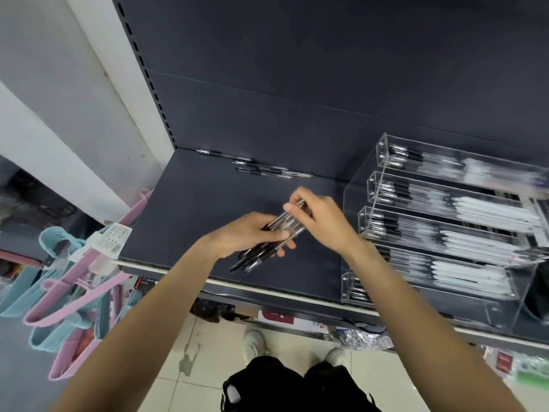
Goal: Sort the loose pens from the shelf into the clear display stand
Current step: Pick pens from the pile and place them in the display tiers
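Observation:
Above the dark shelf point(190, 209), my left hand point(249, 236) grips a bundle of clear pens with black grips point(267, 248), their tips pointing down-left. My right hand point(320, 218) pinches the upper ends of the same bundle. Several loose pens point(261, 168) lie along the back of the shelf, beyond both hands. The clear display stand point(353, 197) sits on the shelf to the right of my right hand. Its stepped tiers hold rows of pens with black grips and white caps.
Pink and blue hangers point(74, 281) with a white label hang off the shelf's left end. A white wall and slotted upright stand at left. Below the shelf edge are packaged goods, a tiled floor and the person's shoes.

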`<state>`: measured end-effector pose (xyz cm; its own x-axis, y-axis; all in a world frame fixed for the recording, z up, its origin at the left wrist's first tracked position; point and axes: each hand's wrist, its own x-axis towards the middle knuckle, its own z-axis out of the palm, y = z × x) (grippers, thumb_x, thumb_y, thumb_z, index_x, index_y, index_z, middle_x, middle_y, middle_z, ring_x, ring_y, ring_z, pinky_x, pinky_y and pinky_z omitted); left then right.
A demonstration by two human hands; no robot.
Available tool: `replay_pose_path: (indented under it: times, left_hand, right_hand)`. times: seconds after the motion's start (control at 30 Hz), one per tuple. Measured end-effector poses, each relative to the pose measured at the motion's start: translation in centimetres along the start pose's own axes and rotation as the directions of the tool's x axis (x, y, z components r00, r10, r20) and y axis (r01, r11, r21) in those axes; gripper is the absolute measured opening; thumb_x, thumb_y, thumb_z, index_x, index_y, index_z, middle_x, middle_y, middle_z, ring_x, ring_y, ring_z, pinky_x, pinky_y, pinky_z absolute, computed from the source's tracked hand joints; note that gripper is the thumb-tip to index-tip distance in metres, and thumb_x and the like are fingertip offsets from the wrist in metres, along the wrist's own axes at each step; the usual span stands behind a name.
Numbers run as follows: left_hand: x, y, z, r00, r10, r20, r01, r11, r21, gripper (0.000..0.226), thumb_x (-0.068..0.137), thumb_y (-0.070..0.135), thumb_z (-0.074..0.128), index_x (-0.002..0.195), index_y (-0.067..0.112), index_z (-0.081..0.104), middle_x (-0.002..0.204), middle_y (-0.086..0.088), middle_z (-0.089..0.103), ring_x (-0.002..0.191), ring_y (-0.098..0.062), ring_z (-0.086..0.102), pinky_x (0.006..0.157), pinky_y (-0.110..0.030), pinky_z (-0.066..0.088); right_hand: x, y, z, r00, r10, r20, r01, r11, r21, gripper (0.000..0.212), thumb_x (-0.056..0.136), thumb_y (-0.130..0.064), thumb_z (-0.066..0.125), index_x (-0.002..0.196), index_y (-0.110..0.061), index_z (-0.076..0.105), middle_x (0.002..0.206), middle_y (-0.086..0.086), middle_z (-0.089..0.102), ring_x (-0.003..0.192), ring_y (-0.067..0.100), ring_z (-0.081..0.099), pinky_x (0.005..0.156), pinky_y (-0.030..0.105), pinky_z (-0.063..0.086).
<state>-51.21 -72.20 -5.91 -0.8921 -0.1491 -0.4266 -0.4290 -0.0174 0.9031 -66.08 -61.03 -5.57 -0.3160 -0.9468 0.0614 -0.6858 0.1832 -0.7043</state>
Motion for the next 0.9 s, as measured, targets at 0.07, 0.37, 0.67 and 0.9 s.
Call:
replay_pose_path:
  times: [0.07, 0.37, 0.67, 0.9]
  left_hand:
    - [0.3, 0.1, 0.4, 1.0, -0.018, 0.003, 0.018, 1.0, -0.016, 0.021, 0.093, 0.026, 0.057, 0.112, 0.018, 0.063, 0.101, 0.003, 0.074, 0.087, -0.015, 0.071, 0.077, -0.021, 0.053]
    - [1.9, 2.2, 1.1, 0.989, 0.067, -0.129, -0.047, 0.987, 0.152, 0.015, 0.09, 0.026, 0.061, 0.103, 0.02, 0.067, 0.099, 0.008, 0.071, 0.089, 0.005, 0.066, 0.082, -0.008, 0.047]
    - [-0.5, 5.3, 10.7, 0.755, -0.07, -0.652, -0.423, 0.708, -0.566, 0.018, 0.094, 0.022, 0.049, 0.104, 0.014, 0.062, 0.097, 0.001, 0.073, 0.094, -0.015, 0.069, 0.081, -0.023, 0.056]
    - [5.8, 9.6, 25.0, 0.834, -0.04, -0.551, -0.384, 0.675, -0.63, 0.037, 0.088, 0.027, 0.056, 0.117, 0.006, 0.061, 0.114, -0.008, 0.069, 0.107, -0.02, 0.065, 0.09, -0.034, 0.053]
  right_hand:
    - [-0.4, 0.4, -0.1, 1.0, 0.01, -0.008, -0.01, 0.998, 0.063, 0.016, 0.092, -0.029, 0.059, 0.084, -0.016, 0.053, 0.066, -0.01, 0.058, 0.057, 0.005, 0.053, 0.056, 0.015, 0.038]
    - [-3.5, 1.3, -2.2, 0.977, 0.084, -0.198, -0.052, 0.986, 0.16, 0.014, 0.084, -0.025, 0.068, 0.086, -0.011, 0.063, 0.078, -0.011, 0.064, 0.071, 0.003, 0.06, 0.065, 0.013, 0.045]
    - [-11.0, 2.5, -6.5, 0.573, 0.508, -0.643, -0.038, 0.8, 0.599, 0.012, 0.089, -0.03, 0.059, 0.08, -0.022, 0.055, 0.056, -0.009, 0.049, 0.049, 0.004, 0.042, 0.048, 0.023, 0.036]
    - [-16.8, 6.7, -9.1, 0.654, 0.468, -0.594, -0.011, 0.791, 0.611, 0.01, 0.091, -0.026, 0.057, 0.085, -0.019, 0.055, 0.056, -0.003, 0.051, 0.046, 0.01, 0.043, 0.043, 0.027, 0.037]
